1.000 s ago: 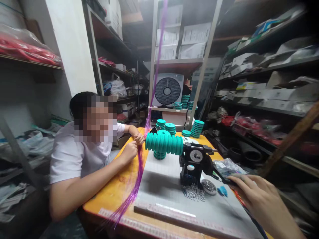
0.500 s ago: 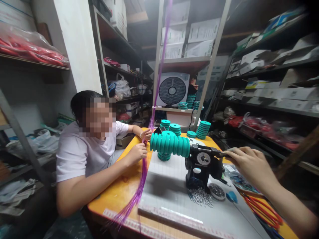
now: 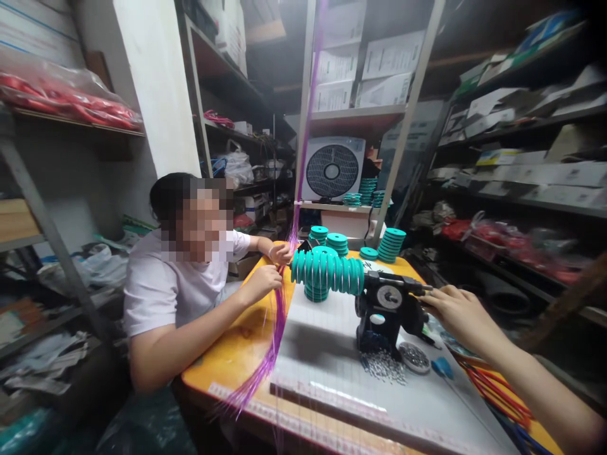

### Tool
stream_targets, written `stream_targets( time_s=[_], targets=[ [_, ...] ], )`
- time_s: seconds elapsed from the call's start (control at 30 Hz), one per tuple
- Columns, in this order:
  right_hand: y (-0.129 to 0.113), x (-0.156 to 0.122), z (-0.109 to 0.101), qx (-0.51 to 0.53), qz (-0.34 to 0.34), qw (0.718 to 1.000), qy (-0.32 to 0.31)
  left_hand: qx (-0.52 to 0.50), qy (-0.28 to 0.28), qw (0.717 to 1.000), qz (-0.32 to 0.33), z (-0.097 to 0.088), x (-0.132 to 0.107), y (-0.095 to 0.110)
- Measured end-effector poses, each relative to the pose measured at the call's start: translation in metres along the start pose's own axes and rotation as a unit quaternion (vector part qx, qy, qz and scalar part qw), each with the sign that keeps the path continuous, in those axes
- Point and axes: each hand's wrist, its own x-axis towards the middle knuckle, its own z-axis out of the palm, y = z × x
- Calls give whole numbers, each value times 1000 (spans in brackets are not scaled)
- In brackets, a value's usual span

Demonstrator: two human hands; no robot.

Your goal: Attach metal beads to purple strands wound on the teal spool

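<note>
My right hand comes in from the right, its fingers closed round the crank handle of a black hand-cranked winding machine. A row of teal spools sits side by side on the machine's shaft, with thin pale lines running across them and down toward the table's front. My left hand is not in view. At the shaft's far left end, the co-worker's two hands are held beside a long bundle of purple strands.
The machine stands on a grey board on a yellow table. Small metal pieces lie before it, beside a round dish. Stacks of teal spools stand behind. Orange cords lie right; loaded shelves surround the table.
The crank handle and my right hand have moved slightly, and the spools on the shaft have turned. The whole view has shifted a little; the co-worker's hands stay near the shaft end.
</note>
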Motion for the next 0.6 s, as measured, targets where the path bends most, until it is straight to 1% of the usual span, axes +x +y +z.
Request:
stream_targets(
  time_s=[0.1, 0.17, 0.2, 0.27, 0.3, 0.33, 0.4, 0.43, 0.47, 0.5, 0.57, 0.6],
  targets=[
    [1, 0, 5, 0, 8, 1000, -10, 42, -6, 999, 28, -11, 0, -5],
    [2, 0, 6, 2, 9, 1000, -17, 63, -11, 997, 39, -23, -11, -7],
    [2, 0, 6, 4, 10, 1000, -20, 75, -15, 996, 44, -30, -21, -8],
    [2, 0, 5, 7, 11, 1000, -27, 114, -22, 991, 59, -42, -48, -10],
    [1, -1, 5, 8, 13, 999, -29, 154, -27, 985, 76, -48, -64, -12],
    [0, -1, 4, 9, 14, 999, -32, 190, -34, 977, 86, -52, -83, -14],
    [-3, -4, 3, 8, 14, 999, -41, 215, -30, 972, 86, -60, -121, -17],
    [-6, -7, 3, 8, 13, 999, -46, 213, -45, 972, 89, -64, -140, -19],
    [-9, -10, 3, 6, 12, 999, -50, 209, -47, 972, 93, -68, -159, -20],
    [-12, -13, 3, 4, 10, 998, -54, 192, -76, 976, 72, -72, -176, -20],
    [-18, -21, 4, 0, 8, 998, -58, 117, -88, 989, 27, -82, -205, -17],
    [-20, -25, 5, -1, 6, 998, -59, 101, -85, 991, 17, -87, -216, -14]
  ],
)
